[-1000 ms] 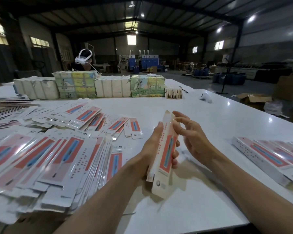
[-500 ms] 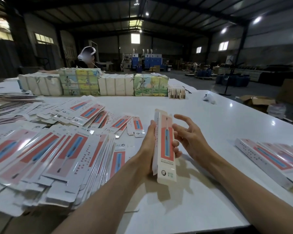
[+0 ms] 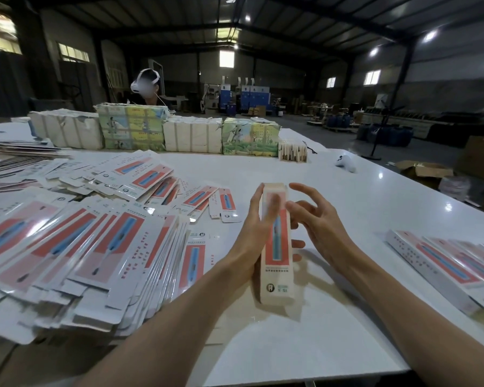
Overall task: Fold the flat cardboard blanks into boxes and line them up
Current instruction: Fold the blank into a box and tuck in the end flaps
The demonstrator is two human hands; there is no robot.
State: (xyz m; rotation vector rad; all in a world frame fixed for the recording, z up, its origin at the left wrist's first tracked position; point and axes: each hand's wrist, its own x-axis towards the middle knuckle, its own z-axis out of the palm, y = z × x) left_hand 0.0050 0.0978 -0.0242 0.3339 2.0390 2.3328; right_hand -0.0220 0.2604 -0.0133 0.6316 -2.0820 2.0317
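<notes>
A long white and red box (image 3: pixel 277 263) stands upright over the white table (image 3: pixel 291 344), its printed face toward me. My left hand (image 3: pixel 252 236) grips it from the left, thumb across the front and fingertips showing past its right edge. My right hand (image 3: pixel 316 227) hovers just right of the box top with fingers spread and loosely curved, holding nothing. A big fanned heap of flat blanks (image 3: pixel 76 247) covers the table's left side. Several folded boxes (image 3: pixel 458 269) lie side by side at the right.
Wrapped bundles (image 3: pixel 157 132) line the table's far edge, with a person wearing a headset (image 3: pixel 146 85) behind them. A white controller (image 3: pixel 345 163) lies at the far right. An open carton (image 3: pixel 422 171) sits on the floor past the right edge.
The box has been turned from tilted and edge-on to upright with its front facing me. My right hand's fingers came off its top end and spread beside it.
</notes>
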